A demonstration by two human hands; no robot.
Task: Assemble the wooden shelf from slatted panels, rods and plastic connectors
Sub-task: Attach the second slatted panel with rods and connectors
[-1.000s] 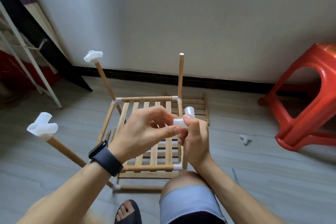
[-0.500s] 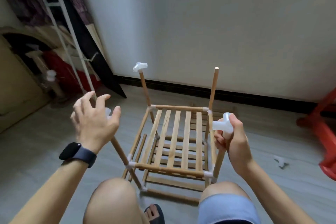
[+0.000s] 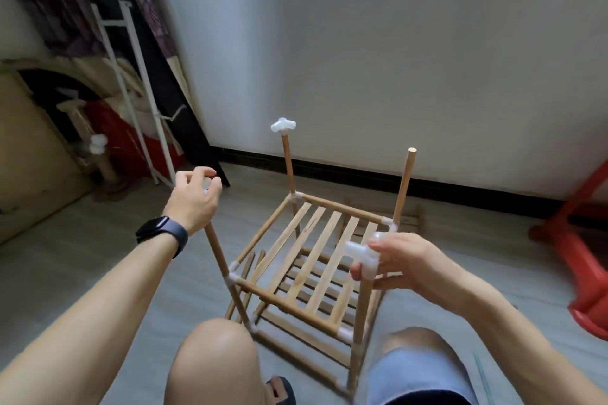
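The half-built wooden shelf (image 3: 316,250) stands on the floor between my knees, one slatted panel raised on four upright rods. My right hand (image 3: 401,260) pinches a white plastic connector (image 3: 360,256) sitting on top of the near right rod (image 3: 362,312). My left hand (image 3: 194,197) curls over the white connector on the near left rod (image 3: 217,250), which is mostly hidden by my fingers. The far left rod carries a white connector (image 3: 283,125). The far right rod (image 3: 404,187) has a bare top.
A red plastic stool (image 3: 582,260) stands at the right. A white metal rack (image 3: 131,89) and dark panels lean against the wall at the left, with clutter behind. The grey wall is close behind the shelf. My knees (image 3: 214,355) are against the shelf's near side.
My hands have parted: the right one carried its connector onto the near right rod's top, the left one went to the near left rod's connector and curled over it. My view swung left.
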